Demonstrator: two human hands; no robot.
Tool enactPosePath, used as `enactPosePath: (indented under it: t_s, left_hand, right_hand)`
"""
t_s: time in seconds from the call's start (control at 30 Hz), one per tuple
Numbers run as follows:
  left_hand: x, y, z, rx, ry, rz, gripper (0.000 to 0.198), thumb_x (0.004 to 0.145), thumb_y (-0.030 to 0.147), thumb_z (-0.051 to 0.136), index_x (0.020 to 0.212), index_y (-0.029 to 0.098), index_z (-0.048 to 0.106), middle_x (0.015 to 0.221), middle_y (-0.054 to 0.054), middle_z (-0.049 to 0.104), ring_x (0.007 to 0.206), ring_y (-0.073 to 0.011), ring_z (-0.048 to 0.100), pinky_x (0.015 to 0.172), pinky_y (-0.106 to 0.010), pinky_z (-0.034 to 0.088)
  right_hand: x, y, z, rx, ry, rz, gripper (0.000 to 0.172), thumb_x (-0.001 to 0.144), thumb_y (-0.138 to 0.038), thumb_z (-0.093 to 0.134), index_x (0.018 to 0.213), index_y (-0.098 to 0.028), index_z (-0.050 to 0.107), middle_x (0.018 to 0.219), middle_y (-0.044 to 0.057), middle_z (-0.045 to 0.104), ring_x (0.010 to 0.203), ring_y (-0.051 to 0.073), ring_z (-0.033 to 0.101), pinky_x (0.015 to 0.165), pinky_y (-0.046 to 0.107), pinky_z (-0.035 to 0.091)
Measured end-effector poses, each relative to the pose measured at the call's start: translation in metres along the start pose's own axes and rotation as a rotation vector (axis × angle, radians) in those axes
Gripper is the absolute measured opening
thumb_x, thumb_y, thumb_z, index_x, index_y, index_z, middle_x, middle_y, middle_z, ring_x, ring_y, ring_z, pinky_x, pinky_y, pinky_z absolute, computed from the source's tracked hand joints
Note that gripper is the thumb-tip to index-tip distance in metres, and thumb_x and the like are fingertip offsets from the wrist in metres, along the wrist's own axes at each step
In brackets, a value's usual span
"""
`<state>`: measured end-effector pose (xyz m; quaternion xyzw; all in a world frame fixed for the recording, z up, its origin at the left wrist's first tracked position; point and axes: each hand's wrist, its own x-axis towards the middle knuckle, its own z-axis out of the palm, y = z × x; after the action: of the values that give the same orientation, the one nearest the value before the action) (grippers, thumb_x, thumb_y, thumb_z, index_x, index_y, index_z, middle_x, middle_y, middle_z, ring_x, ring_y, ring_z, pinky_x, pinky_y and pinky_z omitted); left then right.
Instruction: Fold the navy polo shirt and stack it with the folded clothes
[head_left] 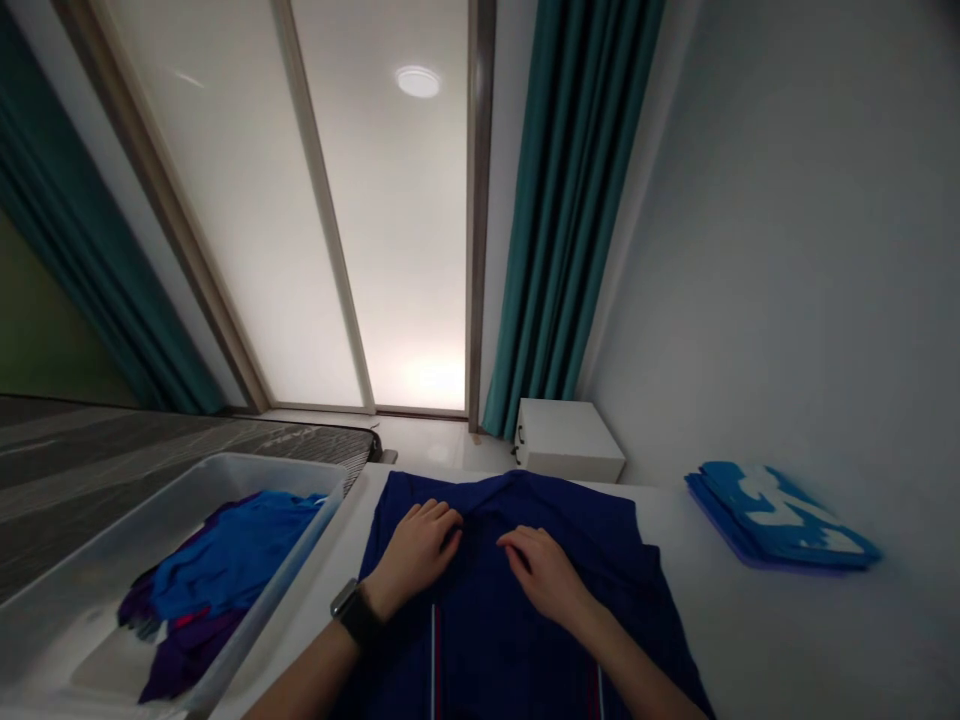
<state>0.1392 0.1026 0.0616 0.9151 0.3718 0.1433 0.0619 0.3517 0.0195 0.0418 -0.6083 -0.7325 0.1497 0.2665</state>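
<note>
A dark blue garment (510,640) lies spread on the white table, with thin red-and-white stripes running down it on both sides. Its far edge lies near the table's back edge, and the cloth is uneven along its right side. On the left part of the cloth rests my left hand (421,548), its thumb apart from the fingers and a dark watch on the wrist. My right hand (546,572) lies on the cloth to the right, fingers stretched toward the left hand with a gap below them. No fold shows gripped in either hand.
A translucent plastic bin (300,545) left of the table holds crumpled blue and purple clothes (240,550). A folded blue garment with a white print (780,510) lies on the table (757,640) at right. Beyond stand a white cabinet (570,435) and teal curtains (577,200).
</note>
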Motion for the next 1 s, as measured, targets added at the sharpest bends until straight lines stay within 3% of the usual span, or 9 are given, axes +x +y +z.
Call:
enactPosePath:
  t_s: [0.27,0.43,0.67,0.87,1.0]
  left_hand:
    - [0.066,0.082,0.037,-0.135,-0.061,0.324,0.023,0.091,0.020,0.050,0.110,0.023,0.061,0.105,-0.005,0.061,0.098,-0.0223,0.055,0.085,-0.035,0.040]
    - [0.091,0.122,0.065,-0.142,-0.062,0.355,0.030,0.089,0.023,0.051,0.118,0.022,0.058,0.114,-0.008,0.058,0.106,-0.0249,0.051,0.090,-0.038,0.040]
    - [0.093,0.128,0.100,-0.164,-0.026,0.299,0.030,0.090,0.022,0.050,0.119,0.023,0.057,0.118,-0.008,0.056,0.112,-0.0257,0.048,0.096,-0.042,0.037]
    - [0.090,0.126,0.104,-0.173,-0.005,0.294,0.031,0.090,0.018,0.047,0.119,0.024,0.057,0.119,-0.007,0.055,0.112,-0.0249,0.047,0.097,-0.041,0.036]
    - [0.090,0.126,0.102,-0.181,-0.010,0.289,0.030,0.090,0.018,0.048,0.118,0.024,0.057,0.119,-0.007,0.056,0.111,-0.0250,0.048,0.096,-0.042,0.036]
  right_hand:
    - [-0.029,0.054,-0.035,-0.149,0.156,0.140,0.027,0.093,-0.013,0.042,0.098,-0.022,0.067,0.097,0.003,0.069,0.095,0.019,0.060,0.087,0.032,0.039]
    - [-0.042,0.090,-0.053,-0.329,0.253,0.324,0.026,0.093,-0.015,0.040,0.093,-0.022,0.066,0.095,0.005,0.068,0.094,0.021,0.058,0.085,0.034,0.038]
    - [-0.039,0.147,-0.070,-0.478,0.334,0.626,0.019,0.091,-0.023,0.047,0.101,-0.021,0.062,0.099,0.007,0.068,0.098,0.022,0.061,0.083,0.032,0.038]
    - [-0.023,0.174,-0.071,-0.455,0.368,0.768,0.023,0.094,-0.032,0.045,0.097,-0.018,0.063,0.093,0.011,0.070,0.089,0.022,0.065,0.077,0.032,0.040]
    - [-0.013,0.181,-0.069,-0.426,0.373,0.758,0.019,0.091,-0.033,0.051,0.093,-0.019,0.063,0.097,0.010,0.069,0.093,0.022,0.064,0.078,0.032,0.041]
